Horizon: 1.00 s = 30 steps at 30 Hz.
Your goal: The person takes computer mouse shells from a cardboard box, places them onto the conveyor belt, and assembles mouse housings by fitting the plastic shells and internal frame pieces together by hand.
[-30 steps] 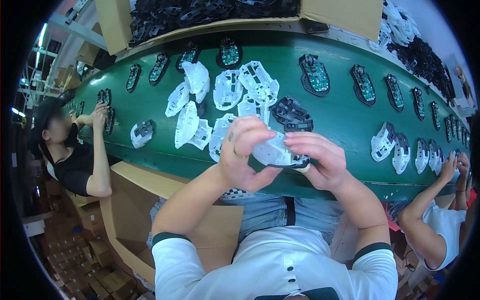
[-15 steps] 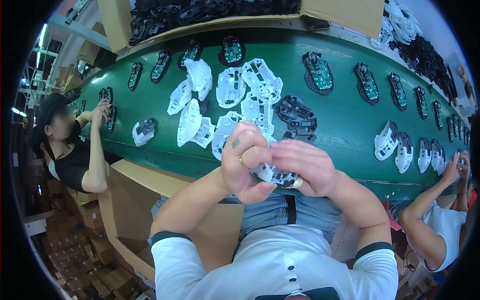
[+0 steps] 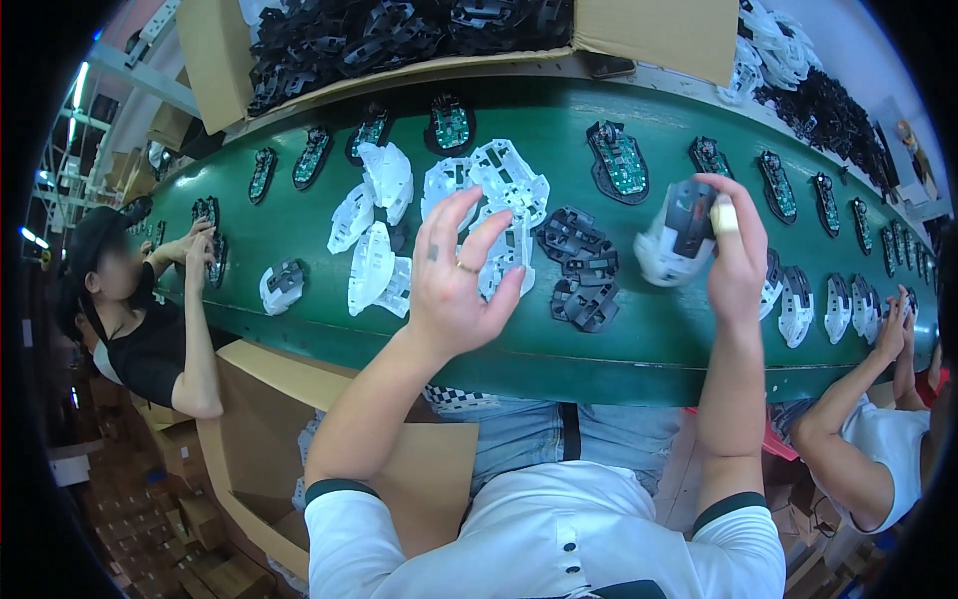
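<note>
My right hand (image 3: pixel 736 255) grips a computer mouse shell (image 3: pixel 676 235), white with a dark grey middle, above the right part of the green bench. Its thumb has a pale wrap. My left hand (image 3: pixel 459 275) has its fingers spread and holds nothing; it hovers over white mouse shell parts (image 3: pixel 507 248). More white shells (image 3: pixel 369 268) lie just left of it. Between my hands sits a small heap of black plastic mouse parts (image 3: pixel 579 268). To the right, white-and-grey shells (image 3: pixel 795 307) stand in a row by the near edge, partly behind my right hand.
Black bases with green circuit boards (image 3: pixel 621 160) line the far side of the green bench (image 3: pixel 399 334). Behind is a carton (image 3: pixel 654 35) of black parts. An open carton (image 3: pixel 244 429) stands below the bench at left. Co-workers sit at left (image 3: pixel 135 319) and right (image 3: pixel 888 439).
My hands, together around a shell before, have parted. The right has carried the shell to the right over the bench; the left has opened and moved slightly left and away from me.
</note>
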### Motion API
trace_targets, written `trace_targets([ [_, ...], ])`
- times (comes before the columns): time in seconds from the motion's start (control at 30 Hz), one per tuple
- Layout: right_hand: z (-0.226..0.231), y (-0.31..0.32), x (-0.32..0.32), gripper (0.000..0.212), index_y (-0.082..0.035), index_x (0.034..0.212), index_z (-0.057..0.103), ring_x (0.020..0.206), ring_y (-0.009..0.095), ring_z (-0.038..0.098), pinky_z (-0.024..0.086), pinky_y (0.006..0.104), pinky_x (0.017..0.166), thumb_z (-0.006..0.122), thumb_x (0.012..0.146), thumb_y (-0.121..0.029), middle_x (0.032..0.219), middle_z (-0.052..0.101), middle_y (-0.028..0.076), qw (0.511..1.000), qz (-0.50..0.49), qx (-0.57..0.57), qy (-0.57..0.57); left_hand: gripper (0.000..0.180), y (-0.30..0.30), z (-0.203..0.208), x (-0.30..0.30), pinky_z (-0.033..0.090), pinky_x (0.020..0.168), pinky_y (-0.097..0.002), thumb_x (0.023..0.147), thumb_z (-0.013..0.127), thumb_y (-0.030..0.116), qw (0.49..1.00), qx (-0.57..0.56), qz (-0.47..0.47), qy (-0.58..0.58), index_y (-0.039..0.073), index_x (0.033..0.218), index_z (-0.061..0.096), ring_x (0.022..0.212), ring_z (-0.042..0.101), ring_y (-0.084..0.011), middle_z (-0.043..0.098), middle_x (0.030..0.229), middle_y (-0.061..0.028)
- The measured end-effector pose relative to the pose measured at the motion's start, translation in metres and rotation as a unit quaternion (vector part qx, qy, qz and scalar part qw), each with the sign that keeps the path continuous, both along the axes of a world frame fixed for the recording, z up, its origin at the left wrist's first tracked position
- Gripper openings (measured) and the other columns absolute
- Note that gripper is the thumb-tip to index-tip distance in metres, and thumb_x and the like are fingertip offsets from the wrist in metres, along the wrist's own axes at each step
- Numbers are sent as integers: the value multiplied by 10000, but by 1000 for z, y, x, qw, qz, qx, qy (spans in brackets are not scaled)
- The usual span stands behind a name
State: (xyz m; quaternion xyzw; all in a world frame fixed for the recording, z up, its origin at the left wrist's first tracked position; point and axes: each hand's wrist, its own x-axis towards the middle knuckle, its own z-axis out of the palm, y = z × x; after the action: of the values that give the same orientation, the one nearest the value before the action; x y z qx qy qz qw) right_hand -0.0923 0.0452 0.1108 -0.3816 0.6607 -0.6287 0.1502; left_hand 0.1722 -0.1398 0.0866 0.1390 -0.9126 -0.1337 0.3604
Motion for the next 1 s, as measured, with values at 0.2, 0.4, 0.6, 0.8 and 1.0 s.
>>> trace_targets([
  [0.2,-28,-11,-37,247,-20,1162,693,1012,287,710,541,400,903,518,1011,-107,1104,728,150,927,-110,298,197,732,7,0,-9,361,1166,-579,767,843,389,991,-24,-19,-127,149,1421,618,1422,417,-501,385,1603,-277],
  [0.4,-24,-27,16,290,-33,1151,713,1127,338,699,539,419,1009,666,871,24,1189,732,164,960,28,17,278,788,2,-1,6,365,1175,-584,771,824,306,969,-24,9,-245,144,1490,545,1444,437,-440,392,1607,-262],
  [0.6,-39,-51,49,399,-39,1225,700,1245,344,643,487,463,1078,751,835,-104,1294,709,140,921,159,79,348,831,3,0,8,324,1199,-576,780,784,224,962,-49,76,-258,-44,1501,470,1441,465,-419,444,1573,-267],
  [0.8,-50,-52,55,342,-72,1159,752,1215,305,659,506,437,1030,759,819,-114,1268,723,116,918,158,107,348,553,-1,-5,17,323,1188,-597,819,728,153,968,-70,96,-223,-45,1326,636,1361,565,-407,683,1334,-193],
  [1.0,-42,-44,51,253,-86,1021,801,1120,328,679,528,435,980,817,770,-67,1184,731,92,927,128,37,350,483,7,6,11,346,1175,-576,854,735,104,988,-90,73,-98,-57,1301,648,1346,587,-414,675,1357,-210],
])
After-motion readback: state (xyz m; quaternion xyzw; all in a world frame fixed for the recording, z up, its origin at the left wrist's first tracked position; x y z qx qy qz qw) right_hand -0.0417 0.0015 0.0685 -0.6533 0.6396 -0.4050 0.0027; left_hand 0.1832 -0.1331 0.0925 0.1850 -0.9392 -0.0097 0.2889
